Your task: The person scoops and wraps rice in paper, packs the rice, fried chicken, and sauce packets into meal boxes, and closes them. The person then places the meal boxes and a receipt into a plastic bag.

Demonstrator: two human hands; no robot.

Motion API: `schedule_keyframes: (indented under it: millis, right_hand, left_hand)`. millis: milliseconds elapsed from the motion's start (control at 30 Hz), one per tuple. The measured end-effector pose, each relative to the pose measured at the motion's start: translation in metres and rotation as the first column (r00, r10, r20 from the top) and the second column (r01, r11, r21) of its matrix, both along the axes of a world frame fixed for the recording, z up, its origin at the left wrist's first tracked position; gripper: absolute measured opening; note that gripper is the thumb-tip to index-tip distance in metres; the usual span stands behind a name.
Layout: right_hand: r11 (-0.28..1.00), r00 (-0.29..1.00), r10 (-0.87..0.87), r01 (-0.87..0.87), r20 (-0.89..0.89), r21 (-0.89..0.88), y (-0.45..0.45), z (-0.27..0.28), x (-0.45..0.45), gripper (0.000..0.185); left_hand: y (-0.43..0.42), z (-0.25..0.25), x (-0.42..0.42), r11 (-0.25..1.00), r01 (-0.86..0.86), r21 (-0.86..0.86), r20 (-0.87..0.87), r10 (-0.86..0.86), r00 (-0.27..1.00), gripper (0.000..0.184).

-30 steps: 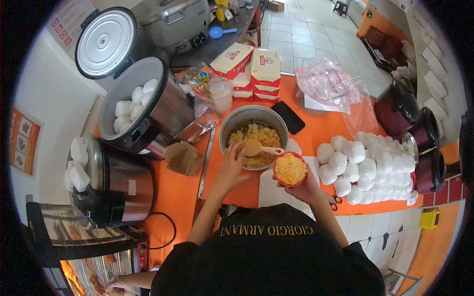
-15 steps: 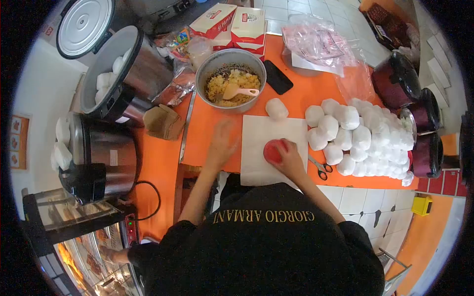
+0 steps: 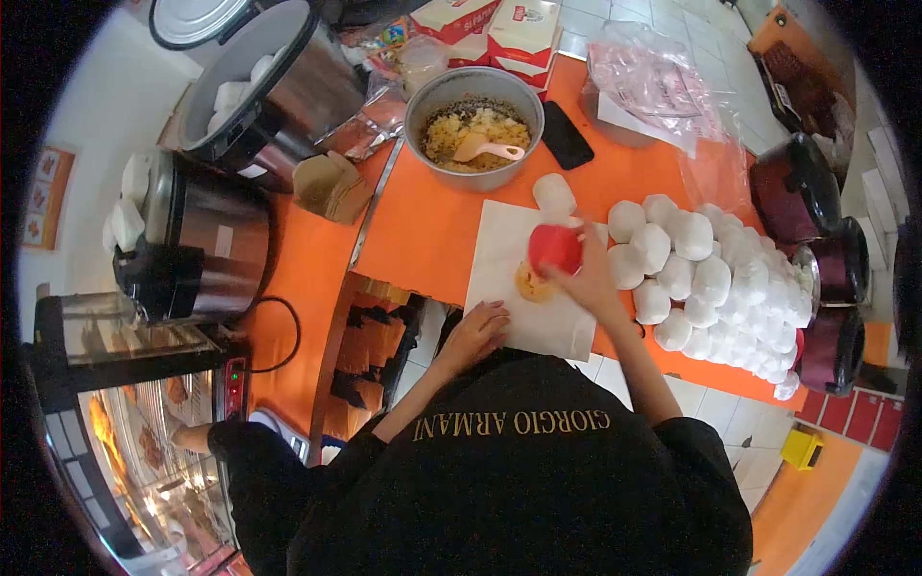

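Note:
My right hand [image 3: 588, 274] grips a small red bowl [image 3: 555, 248], tilted and raised over a sheet of wrapping paper [image 3: 504, 240]. Beneath it, a round mound of yellow rice [image 3: 534, 284] lies on the paper, partly covered by the bowl and fingers. My left hand [image 3: 480, 331] rests at the paper's lower left edge with its fingers stretched out, holding nothing. A white wrapped bundle [image 3: 554, 195] sits at the paper's top edge. Farther up stands a metal pot [image 3: 414, 144] of yellow rice, with a pale rice paddle [image 3: 485, 148] in it.
Many white wrapped bundles [image 3: 711, 278] are piled on the right. A black phone [image 3: 567, 134] lies beside the pot. Large cookers [image 3: 206, 250] stand at left, above a lit food warmer [image 3: 144, 413]; another person's hand [image 3: 190, 439] reaches toward it. Red-and-white boxes [image 3: 523, 40] stand at the back.
The red bowl has come up off the paper in my right hand, exposing the rice mound. My left hand has moved down to the paper's edge. The camera view has shifted.

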State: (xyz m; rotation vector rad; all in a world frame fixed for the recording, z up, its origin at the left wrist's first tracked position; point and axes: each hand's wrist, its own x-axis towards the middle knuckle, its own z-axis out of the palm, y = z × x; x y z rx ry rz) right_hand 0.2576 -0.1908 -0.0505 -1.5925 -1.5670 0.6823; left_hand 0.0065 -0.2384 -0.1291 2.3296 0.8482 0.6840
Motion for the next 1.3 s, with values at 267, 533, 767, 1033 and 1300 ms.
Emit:
schedule_keyframes:
  millis: [267, 533, 767, 1033, 1300]
  right_hand:
    - [0.889, 0.858, -0.456, 0.453, 0.239, 0.069, 0.084, -0.031, 0.046, 0.086]
    - [0.933, 0.686, -0.354, 0.304, 0.636, 0.191, 0.083, -0.060, 0.044, 0.070]
    - [0.970, 0.883, 0.154, -0.221, 0.443, 0.104, -0.063, -0.032, 0.017, 0.046]
    - [0.960, 0.809, 0.121, -0.243, 0.576, 0.139, -0.124, -0.052, 0.022, 0.044]
    - [0.936, 0.912, 0.110, -0.228, 0.396, 0.267, -0.135, -0.054, 0.038, 0.034]
  left_hand:
    - [-0.004, -0.022, 0.017, 0.995, -0.081, 0.066, -0.005, 0.082, 0.997, 0.030]
    - [-0.004, -0.021, 0.023, 0.986, -0.160, 0.052, -0.052, 0.163, 0.985, 0.020]
    - [0.011, 0.005, 0.031, 0.986, -0.167, 0.002, -0.064, 0.167, 0.984, 0.018]
    - [0.014, 0.059, 0.041, 0.981, -0.173, 0.084, -0.147, 0.184, 0.972, 0.021]
    - [0.014, 0.013, -0.018, 0.978, 0.009, 0.210, -0.298, 0.056, 0.953, 0.035]
